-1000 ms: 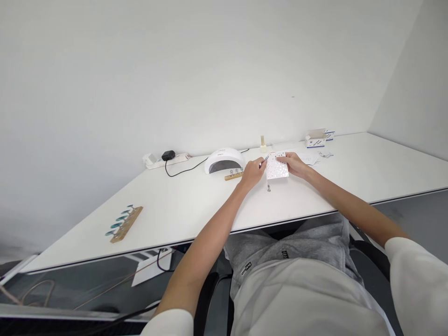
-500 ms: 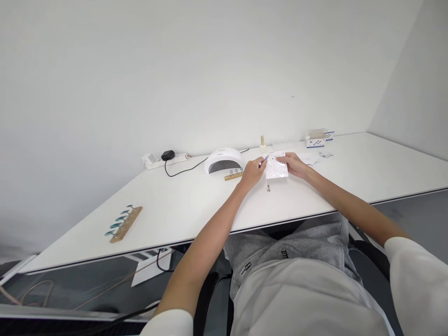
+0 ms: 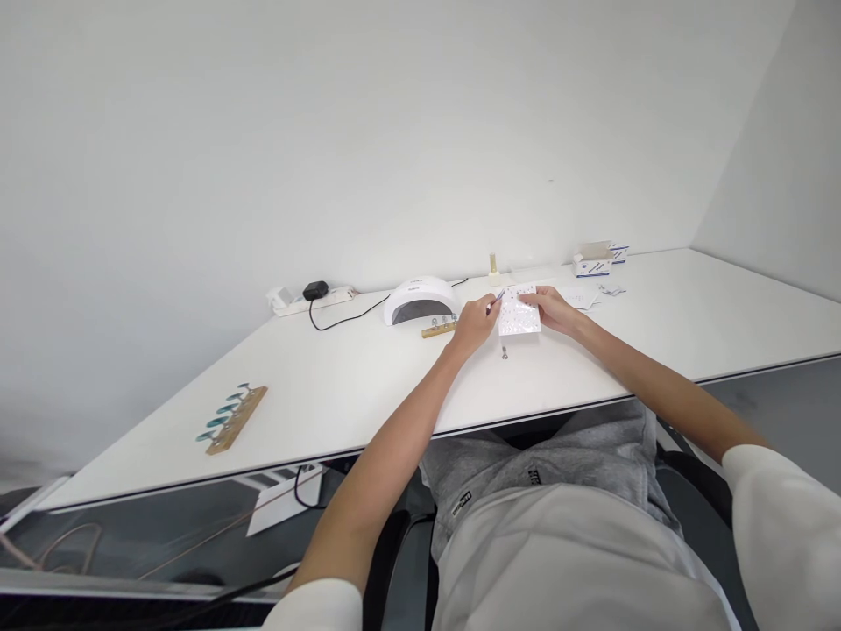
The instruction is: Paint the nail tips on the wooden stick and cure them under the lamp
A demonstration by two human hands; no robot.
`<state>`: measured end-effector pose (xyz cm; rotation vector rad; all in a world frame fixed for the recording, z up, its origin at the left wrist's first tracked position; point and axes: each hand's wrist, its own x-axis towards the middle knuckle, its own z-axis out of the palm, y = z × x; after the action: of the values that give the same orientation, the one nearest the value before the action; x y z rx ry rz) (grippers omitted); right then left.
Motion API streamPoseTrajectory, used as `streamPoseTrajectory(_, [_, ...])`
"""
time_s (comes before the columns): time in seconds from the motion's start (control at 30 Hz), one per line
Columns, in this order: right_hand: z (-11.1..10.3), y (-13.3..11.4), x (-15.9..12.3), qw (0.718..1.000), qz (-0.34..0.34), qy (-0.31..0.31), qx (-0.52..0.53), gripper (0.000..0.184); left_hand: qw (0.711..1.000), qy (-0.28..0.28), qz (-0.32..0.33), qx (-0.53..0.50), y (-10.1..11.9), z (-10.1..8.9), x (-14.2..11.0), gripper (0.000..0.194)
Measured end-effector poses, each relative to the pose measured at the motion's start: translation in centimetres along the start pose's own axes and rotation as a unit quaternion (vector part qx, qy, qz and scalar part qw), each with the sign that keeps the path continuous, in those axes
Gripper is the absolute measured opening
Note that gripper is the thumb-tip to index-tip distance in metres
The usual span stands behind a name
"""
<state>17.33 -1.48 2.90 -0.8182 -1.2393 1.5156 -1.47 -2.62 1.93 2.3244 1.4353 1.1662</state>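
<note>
My right hand (image 3: pixel 555 309) grips the right edge of a small white sticker sheet (image 3: pixel 519 320), which is dotted with tiny shiny marks and raised above the table. My left hand (image 3: pixel 474 322) is closed around a thin tool that looks like tweezers (image 3: pixel 498 299). Its tip reaches the upper left edge of the sheet; whether it touches cannot be made out. A small metal stand (image 3: pixel 505 353) sits on the table just below the sheet. Partly behind my left hand is a wooden strip (image 3: pixel 436 330) with several small holders on it.
A white nail lamp (image 3: pixel 421 298) stands behind the wooden strip. At the left lies another wooden strip (image 3: pixel 237 422) bearing teal nail tips. Further back are a small bottle (image 3: pixel 493 270), a power strip (image 3: pixel 315 302) with a black adapter (image 3: pixel 315 290), and a white-and-blue box (image 3: pixel 592 263).
</note>
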Motion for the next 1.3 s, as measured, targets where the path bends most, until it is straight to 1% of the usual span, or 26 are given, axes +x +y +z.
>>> streamPoseTrajectory(0.17, [0.4, -0.1, 0.0, 0.999, -0.022, 0.015, -0.027, 0.010, 0.999, 0.018, -0.031, 0.006, 0.3, 0.1, 0.0, 0.032])
streamPoseTrajectory(0.4, [0.5, 0.5, 0.4, 0.998, -0.042, 0.034, -0.034, 0.011, 0.999, 0.027, -0.043, 0.019, 0.6, 0.1, 0.0, 0.038])
streamPoseTrajectory(0.63, [0.3, 0.8, 0.6, 0.997, -0.050, 0.030, -0.044, 0.013, 0.998, 0.025, -0.055, 0.011, 0.8, -0.1, -0.1, 0.030])
streamPoseTrajectory(0.83, [0.2, 0.8, 0.7, 0.996, -0.052, 0.039, -0.061, 0.013, 0.997, 0.028, -0.065, -0.010, 1.0, -0.2, -0.2, 0.028])
streamPoseTrajectory(0.97, [0.0, 0.8, 0.7, 0.994, -0.059, 0.039, -0.079, 0.014, 0.997, 0.046, -0.052, -0.030, 0.7, -0.1, -0.1, 0.030])
streamPoseTrajectory(1.07, [-0.5, 0.8, 1.0, 0.990, -0.068, 0.042, -0.120, 0.014, 0.996, 0.071, -0.035, -0.047, 0.4, 0.0, 0.0, 0.031])
streamPoseTrajectory(1.13, [-1.1, 0.9, 1.3, 0.980, -0.080, 0.053, -0.174, 0.013, 0.996, 0.074, -0.031, -0.049, 0.4, -0.1, 0.0, 0.031])
streamPoseTrajectory(1.2, [-1.9, 1.0, 1.6, 0.958, -0.095, 0.078, -0.261, 0.012, 0.996, 0.066, -0.032, -0.041, 0.5, -0.2, -0.1, 0.030])
streamPoseTrajectory(1.23, [-2.4, 1.2, 1.8, 0.939, -0.098, 0.096, -0.315, 0.018, 0.997, 0.062, -0.035, -0.035, 0.6, -0.2, -0.1, 0.030])
streamPoseTrajectory(1.3, [-3.2, 1.4, 2.0, 0.891, -0.097, 0.137, -0.422, 0.040, 0.997, 0.057, -0.037, -0.021, 0.7, -0.3, -0.1, 0.028])
